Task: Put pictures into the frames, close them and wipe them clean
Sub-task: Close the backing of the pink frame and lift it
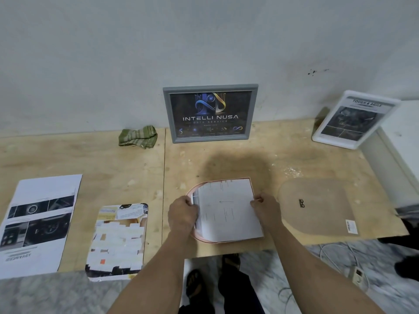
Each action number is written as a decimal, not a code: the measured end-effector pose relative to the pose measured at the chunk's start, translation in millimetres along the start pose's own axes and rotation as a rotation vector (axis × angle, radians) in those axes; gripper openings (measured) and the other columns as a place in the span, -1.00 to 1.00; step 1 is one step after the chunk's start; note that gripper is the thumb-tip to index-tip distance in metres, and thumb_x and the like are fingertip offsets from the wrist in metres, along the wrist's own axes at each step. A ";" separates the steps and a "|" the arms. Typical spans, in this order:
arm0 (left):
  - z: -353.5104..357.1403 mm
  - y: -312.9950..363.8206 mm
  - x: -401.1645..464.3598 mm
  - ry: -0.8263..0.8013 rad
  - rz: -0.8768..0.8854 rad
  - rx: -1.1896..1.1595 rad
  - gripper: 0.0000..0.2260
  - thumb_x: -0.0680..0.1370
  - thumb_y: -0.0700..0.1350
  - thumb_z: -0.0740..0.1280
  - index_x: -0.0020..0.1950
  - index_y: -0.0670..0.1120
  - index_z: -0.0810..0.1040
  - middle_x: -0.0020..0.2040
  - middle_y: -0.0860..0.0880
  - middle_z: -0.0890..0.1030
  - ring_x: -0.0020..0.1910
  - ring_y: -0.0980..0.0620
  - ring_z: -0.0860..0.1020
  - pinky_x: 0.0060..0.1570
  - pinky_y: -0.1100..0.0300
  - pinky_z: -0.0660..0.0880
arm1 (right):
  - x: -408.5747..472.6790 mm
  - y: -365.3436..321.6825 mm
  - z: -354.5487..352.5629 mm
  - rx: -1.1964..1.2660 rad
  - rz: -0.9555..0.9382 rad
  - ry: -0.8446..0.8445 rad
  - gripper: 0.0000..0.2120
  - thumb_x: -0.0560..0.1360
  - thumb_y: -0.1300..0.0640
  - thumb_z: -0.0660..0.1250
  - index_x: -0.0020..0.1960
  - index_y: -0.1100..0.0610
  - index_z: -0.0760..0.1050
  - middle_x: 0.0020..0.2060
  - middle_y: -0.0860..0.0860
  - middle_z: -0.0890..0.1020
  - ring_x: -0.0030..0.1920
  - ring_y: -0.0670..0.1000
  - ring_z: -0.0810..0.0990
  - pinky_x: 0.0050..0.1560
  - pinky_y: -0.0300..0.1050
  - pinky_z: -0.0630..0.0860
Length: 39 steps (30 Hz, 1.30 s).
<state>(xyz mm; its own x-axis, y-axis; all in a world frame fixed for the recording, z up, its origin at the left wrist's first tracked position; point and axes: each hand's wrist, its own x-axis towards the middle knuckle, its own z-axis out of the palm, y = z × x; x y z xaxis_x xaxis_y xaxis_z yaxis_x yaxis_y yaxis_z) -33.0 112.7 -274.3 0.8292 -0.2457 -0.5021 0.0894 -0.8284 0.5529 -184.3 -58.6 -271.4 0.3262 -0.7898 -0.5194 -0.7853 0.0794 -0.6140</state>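
Observation:
A white printed sheet [226,211] lies face down on a pink-rimmed frame [196,234] with rounded corners at the table's front centre. My left hand [182,214] grips the sheet's left edge. My right hand [266,207] pinches its right edge. The frame's brown backing board [317,205] with a small metal hanger lies flat to the right. A grey frame [210,113] with a dark logo picture leans on the wall behind. A white frame [353,120] with a picture stands at the back right. A green cloth [138,135] lies crumpled at the back left.
Two loose prints lie at the front left: a large one with dark photos [38,220] and a smaller rounded one [118,240]. The plywood table [127,168] ends just under my wrists. Cables and a power strip [357,274] lie on the floor at right.

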 end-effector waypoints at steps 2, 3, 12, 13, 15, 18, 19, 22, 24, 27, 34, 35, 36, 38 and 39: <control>1.5 0.3 -0.8 0.025 0.006 -0.018 -0.96 0.40 -0.24 0.34 -0.20 -0.12 0.55 -0.23 -0.07 0.61 -0.22 -0.12 0.54 -0.31 0.16 0.37 | -2.0 -1.6 1.5 -0.018 -0.014 0.009 -0.71 0.46 0.21 0.30 0.17 0.15 0.54 0.06 0.05 0.58 0.01 0.03 0.52 -0.05 -0.16 0.37; 1.8 0.9 -1.6 0.035 0.010 -0.024 -0.95 0.40 -0.25 0.33 -0.19 -0.11 0.55 -0.20 -0.08 0.62 -0.20 -0.12 0.55 -0.29 0.16 0.37 | -2.9 -2.3 1.8 -0.021 -0.026 0.014 -0.70 0.45 0.21 0.31 0.18 0.15 0.53 0.07 0.06 0.58 0.01 0.02 0.51 -0.04 -0.17 0.36; 29.6 23.1 -19.3 -0.023 0.155 -0.036 -0.79 0.54 -0.19 0.33 0.13 -0.09 0.67 0.09 -0.01 0.68 0.02 -0.01 0.59 -0.08 0.24 0.38 | -19.3 2.8 -18.8 0.021 -0.058 0.048 -0.84 0.47 0.25 0.27 0.03 0.13 0.53 -0.10 0.02 0.55 -0.13 0.00 0.51 -0.23 -0.17 0.39; 35.9 32.0 -23.4 -0.042 0.172 -0.041 -0.81 0.54 -0.19 0.34 0.12 -0.10 0.67 0.07 -0.01 0.68 0.00 0.00 0.59 -0.09 0.24 0.38 | -19.8 5.4 -25.0 0.039 -0.045 0.046 -0.85 0.49 0.23 0.26 0.04 0.12 0.51 -0.13 -0.01 0.52 -0.19 -0.06 0.47 -0.29 -0.23 0.35; 52.2 52.9 -32.4 -0.081 0.190 -0.073 -0.84 0.54 -0.18 0.35 0.08 -0.10 0.68 0.03 0.00 0.69 -0.04 0.03 0.58 -0.09 0.25 0.39 | -13.9 14.1 -41.4 0.063 -0.019 0.053 -0.83 0.50 0.22 0.27 0.09 0.14 0.50 -0.09 0.01 0.53 -0.17 -0.07 0.44 -0.27 -0.23 0.35; 80.1 89.6 -45.5 -0.165 0.220 -0.053 -0.85 0.52 -0.14 0.35 0.03 -0.07 0.67 -0.03 0.04 0.68 -0.07 0.06 0.57 -0.08 0.24 0.42 | 2.5 29.1 -78.0 -0.006 -0.006 0.078 -0.75 0.51 0.21 0.27 0.17 0.20 0.51 0.05 0.11 0.55 -0.05 0.01 0.46 -0.07 -0.17 0.36; 93.0 103.9 -49.1 -0.201 0.224 -0.041 -0.86 0.51 -0.14 0.35 0.00 -0.07 0.67 -0.05 0.04 0.69 -0.08 0.05 0.58 -0.10 0.23 0.44 | 12.5 37.0 -94.6 -0.031 -0.002 0.095 -0.76 0.51 0.21 0.27 0.16 0.22 0.52 0.05 0.12 0.55 -0.01 0.06 0.49 -0.04 -0.16 0.37; 126.1 132.3 -56.0 -0.323 0.199 0.037 -0.88 0.45 -0.15 0.34 -0.10 -0.10 0.66 -0.12 -0.01 0.66 -0.11 -0.02 0.59 -0.18 0.19 0.47 | 33.1 60.4 -138.4 -0.089 0.044 0.176 -0.75 0.49 0.24 0.27 0.15 0.24 0.54 0.12 0.20 0.56 0.12 0.21 0.52 0.06 -0.05 0.43; 154.6 152.2 -59.2 -0.369 0.164 0.092 -0.93 0.44 -0.14 0.32 -0.14 -0.08 0.59 -0.09 -0.07 0.67 -0.07 -0.09 0.62 -0.13 0.15 0.53 | 54.4 86.4 -170.7 -0.201 0.097 0.216 -0.68 0.47 0.24 0.25 0.22 0.22 0.50 0.16 0.23 0.51 0.15 0.26 0.49 0.10 0.00 0.44; 185.6 169.1 -61.3 -0.376 0.155 0.197 -0.81 0.50 -0.08 0.29 0.03 -0.12 0.61 0.06 -0.13 0.66 0.09 -0.16 0.61 0.03 0.11 0.54 | 76.7 117.3 -204.6 -0.341 0.206 0.213 -0.58 0.49 0.12 0.25 0.34 0.17 0.37 0.23 0.20 0.42 0.24 0.27 0.38 0.19 0.11 0.39; 203.1 176.4 -64.3 -0.299 -0.080 0.026 -0.80 0.49 -0.09 0.34 -0.02 -0.20 0.63 -0.06 -0.12 0.66 -0.04 -0.14 0.61 -0.12 0.20 0.45 | 93.4 137.6 -229.5 0.019 0.314 0.223 -0.90 0.45 0.16 0.27 -0.05 0.11 0.51 -0.03 0.14 0.64 -0.01 0.21 0.57 0.00 0.04 0.52; 199.7 173.4 -61.1 -0.286 -0.099 -0.020 -0.80 0.48 -0.12 0.33 -0.01 -0.19 0.67 -0.03 -0.14 0.69 0.00 -0.16 0.63 -0.08 0.19 0.50 | 92.3 138.2 -231.6 0.099 0.309 0.221 -0.83 0.44 0.22 0.25 -0.01 0.12 0.57 -0.05 0.15 0.66 -0.05 0.21 0.57 -0.03 0.02 0.51; 192.6 169.5 -58.0 -0.273 -0.108 -0.069 -0.81 0.45 -0.13 0.34 -0.04 -0.14 0.71 -0.02 -0.16 0.71 0.02 -0.17 0.65 -0.01 0.16 0.55 | 89.5 136.1 -231.8 0.170 0.290 0.217 -0.78 0.46 0.26 0.24 0.03 0.14 0.59 -0.07 0.16 0.66 -0.09 0.19 0.57 -0.05 0.02 0.50; 177.0 156.0 -47.8 -0.254 -0.128 -0.213 -0.88 0.36 -0.09 0.38 -0.19 0.00 0.71 -0.04 -0.11 0.73 0.00 -0.16 0.66 0.11 0.03 0.60 | 81.8 125.6 -228.0 0.264 0.225 0.214 -0.77 0.50 0.27 0.22 0.07 0.17 0.60 -0.07 0.16 0.64 -0.16 0.12 0.55 -0.07 0.01 0.50; 166.3 148.9 -43.6 -0.227 -0.128 -0.277 -0.90 0.31 -0.06 0.40 -0.23 0.03 0.70 -0.07 -0.09 0.74 -0.04 -0.15 0.67 0.12 -0.03 0.60 | 77.6 118.4 -222.9 0.296 0.194 0.204 -0.79 0.52 0.26 0.23 0.07 0.17 0.59 -0.05 0.14 0.62 -0.17 0.07 0.55 -0.10 -0.02 0.53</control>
<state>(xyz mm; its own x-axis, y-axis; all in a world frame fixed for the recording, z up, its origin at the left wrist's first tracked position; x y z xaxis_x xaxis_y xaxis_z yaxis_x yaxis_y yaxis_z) -147.7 -83.7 -280.6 0.6610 -0.2802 -0.6961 0.3559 -0.6997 0.6195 -369.2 -246.1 -252.0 0.0528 -0.8451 -0.5319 -0.6266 0.3867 -0.6766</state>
